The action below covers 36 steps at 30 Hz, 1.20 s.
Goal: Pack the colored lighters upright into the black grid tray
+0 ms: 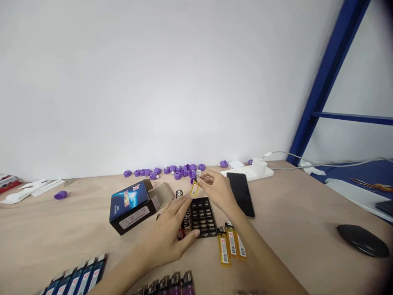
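Observation:
My right hand [216,188] pinches a yellow lighter [195,188] between thumb and fingers, above the far end of a black plastic tray [204,217]. The tray has rows of small compartments; those visible at its right side hold no lighters. Along its left side stand lighters with metal tops [186,223], partly covered by my left hand [170,227]. That hand lies over them with fingers stretched out and its thumb at the tray's near edge. Several yellow lighters [224,248] lie beside the tray, partly behind my right forearm.
An opened dark blue lighter box [130,205] lies left of the tray. Blue lighters [81,276] and purple lighters [175,283] line the near edge. Purple caps [177,175] lie along the wall. At right are a phone [241,194], a power strip [264,174] and a black mouse [362,240].

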### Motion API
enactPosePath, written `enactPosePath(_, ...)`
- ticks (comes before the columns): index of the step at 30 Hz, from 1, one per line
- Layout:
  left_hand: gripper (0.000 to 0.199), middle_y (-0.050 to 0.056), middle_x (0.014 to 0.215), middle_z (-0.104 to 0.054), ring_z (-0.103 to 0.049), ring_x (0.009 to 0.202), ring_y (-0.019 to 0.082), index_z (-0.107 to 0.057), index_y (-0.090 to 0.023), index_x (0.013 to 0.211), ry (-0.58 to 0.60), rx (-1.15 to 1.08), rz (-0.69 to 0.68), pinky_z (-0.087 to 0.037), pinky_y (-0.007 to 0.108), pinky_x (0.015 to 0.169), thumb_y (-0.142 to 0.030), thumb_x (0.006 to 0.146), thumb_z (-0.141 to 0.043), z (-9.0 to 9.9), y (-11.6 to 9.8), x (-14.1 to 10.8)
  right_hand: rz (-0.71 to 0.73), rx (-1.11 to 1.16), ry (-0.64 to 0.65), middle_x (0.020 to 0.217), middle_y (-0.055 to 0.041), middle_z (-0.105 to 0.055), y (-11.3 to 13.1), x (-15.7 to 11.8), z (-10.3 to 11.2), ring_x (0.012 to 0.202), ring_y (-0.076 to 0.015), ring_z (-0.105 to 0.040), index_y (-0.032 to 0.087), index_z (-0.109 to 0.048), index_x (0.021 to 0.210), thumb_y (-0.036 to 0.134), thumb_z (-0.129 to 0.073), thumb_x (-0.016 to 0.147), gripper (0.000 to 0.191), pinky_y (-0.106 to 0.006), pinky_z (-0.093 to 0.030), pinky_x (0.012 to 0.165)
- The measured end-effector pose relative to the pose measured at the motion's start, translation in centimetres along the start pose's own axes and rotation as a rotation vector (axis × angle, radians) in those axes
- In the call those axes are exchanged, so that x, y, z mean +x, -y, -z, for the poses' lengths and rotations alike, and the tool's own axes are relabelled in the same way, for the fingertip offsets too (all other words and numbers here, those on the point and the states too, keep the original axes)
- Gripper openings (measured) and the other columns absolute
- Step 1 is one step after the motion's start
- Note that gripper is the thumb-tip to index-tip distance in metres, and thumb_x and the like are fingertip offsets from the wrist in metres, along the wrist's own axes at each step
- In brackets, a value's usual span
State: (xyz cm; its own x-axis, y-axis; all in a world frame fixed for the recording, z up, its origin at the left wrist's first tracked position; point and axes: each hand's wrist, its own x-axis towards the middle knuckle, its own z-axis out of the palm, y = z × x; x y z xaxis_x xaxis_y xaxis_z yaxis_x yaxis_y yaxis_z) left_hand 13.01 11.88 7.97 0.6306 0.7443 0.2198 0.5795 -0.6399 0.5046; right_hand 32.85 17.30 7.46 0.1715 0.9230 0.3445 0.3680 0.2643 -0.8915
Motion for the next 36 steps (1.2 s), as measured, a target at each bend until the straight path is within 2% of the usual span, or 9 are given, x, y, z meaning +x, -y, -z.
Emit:
enactPosePath(3,0.063,0.02,0.151,-0.041,-0.036,0.14,0.036,-0.039,-0.012,0.144,0.107,0.249,-0.045,-0.03,0.062,0.115,-0.038,0.09,-0.058,-0.1,-0.2,-0.2,0.009,-0.049,0.06,0.077,-0.003,-0.074,-0.6,-0.6,-1.3,0.075,-0.0199,-0.071,0.02,-0.065,0.076,0.02,-0.064,0.08,0.004,-0.028,-0.052,0.07)
enactPosePath(8,0.061,0.019,0.151,-0.042,-0.039,0.139,0.035,-0.039,-0.013,0.143,0.117,0.344,-0.077,-0.036,0.06,0.113,-0.03,0.088,-0.06,0.3,-0.4,-0.1,0.021,-0.106,0.134,0.079,-0.0051,-0.075,-1.0,-1.5,-2.8,0.075,-0.0203,-0.072,0.019,-0.067,0.08,0.016,-0.062,0.083,0.007,-0.027,-0.052,0.068)
enactPosePath(19,0.059,0.017,0.147,-0.047,-0.045,0.135,0.035,-0.041,-0.017,0.138,0.054,0.35,-0.115,-0.042,0.057,0.109,-0.013,0.083,-0.062,-0.3,0.6,0.0,0.086,-0.19,0.209,0.08,-0.0048,-0.074,-1.8,-1.7,-3.4,0.075,-0.019,-0.069,0.02,-0.07,0.085,0.014,-0.062,0.087,0.01,-0.026,-0.05,0.069)
enactPosePath(29,0.068,0.013,0.145,-0.05,-0.049,0.131,0.032,-0.037,-0.021,0.139,0.065,0.286,-0.115,-0.044,0.052,0.108,-0.008,0.079,-0.065,0.0,0.8,0.0,0.167,-0.237,0.277,0.084,-0.0049,-0.074,-1.9,-1.9,-3.3,0.079,-0.0183,-0.068,0.021,-0.068,0.09,0.013,-0.059,0.089,0.013,-0.025,-0.047,0.071)
enactPosePath(36,0.067,0.011,0.143,-0.051,-0.05,0.129,0.031,-0.038,-0.024,0.139,0.067,0.267,-0.113,-0.045,0.052,0.107,-0.01,0.081,-0.069,0.2,0.7,0.1,0.162,-0.242,0.292,0.083,-0.0051,-0.075,-2.0,-1.5,-3.0,0.079,-0.0185,-0.07,0.02,-0.068,0.09,0.012,-0.061,0.087,0.011,-0.024,-0.049,0.069)
